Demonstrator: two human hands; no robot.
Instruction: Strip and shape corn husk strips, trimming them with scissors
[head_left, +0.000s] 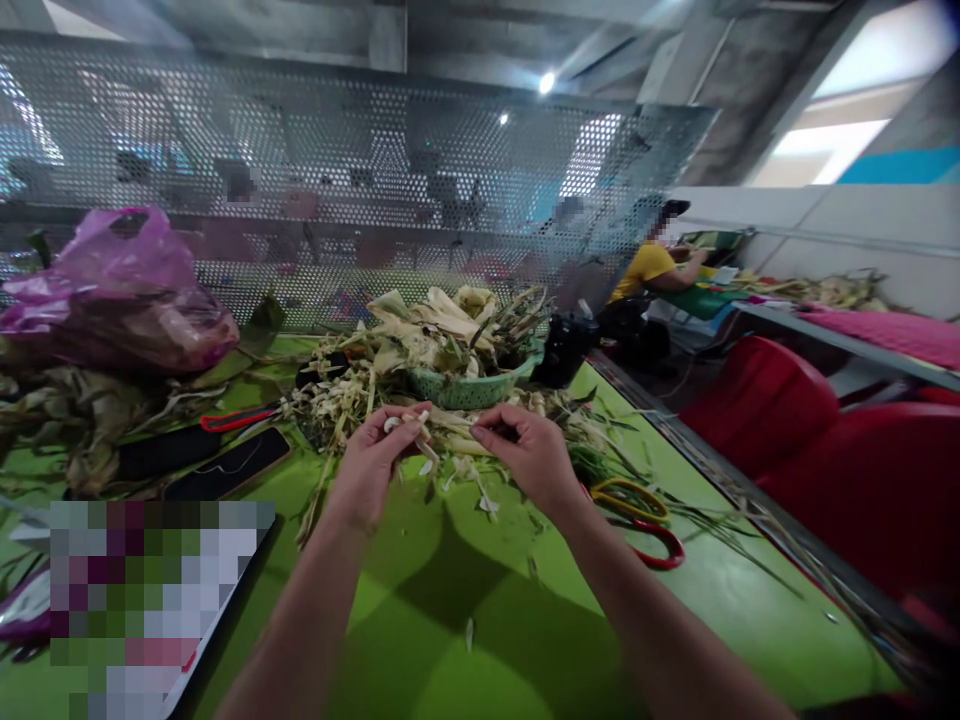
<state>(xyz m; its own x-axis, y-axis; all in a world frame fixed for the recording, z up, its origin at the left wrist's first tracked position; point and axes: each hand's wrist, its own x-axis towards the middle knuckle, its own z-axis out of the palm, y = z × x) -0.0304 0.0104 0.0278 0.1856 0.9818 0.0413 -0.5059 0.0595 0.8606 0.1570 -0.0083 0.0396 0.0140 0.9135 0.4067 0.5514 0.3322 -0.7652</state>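
Both of my hands are raised over a green table [465,600]. My left hand [379,455] pinches a pale strip of dried leaf [442,428] that runs across to my right hand [529,450], whose fingers are closed on its other end. Just behind the hands stands a green plastic basket [469,390] heaped with pale leaves and stalks [442,325]. Small leaf scraps [480,495] lie on the table below my hands.
Red-handled scissors [652,540] and yellow-handled scissors [630,497] lie right of my right hand. A dark phone [229,465] and a purple plastic bag [112,290] are at the left. A perforated metal screen [337,170] backs the table. A person in yellow [649,270] sits at another table; red chairs [825,440] stand right.
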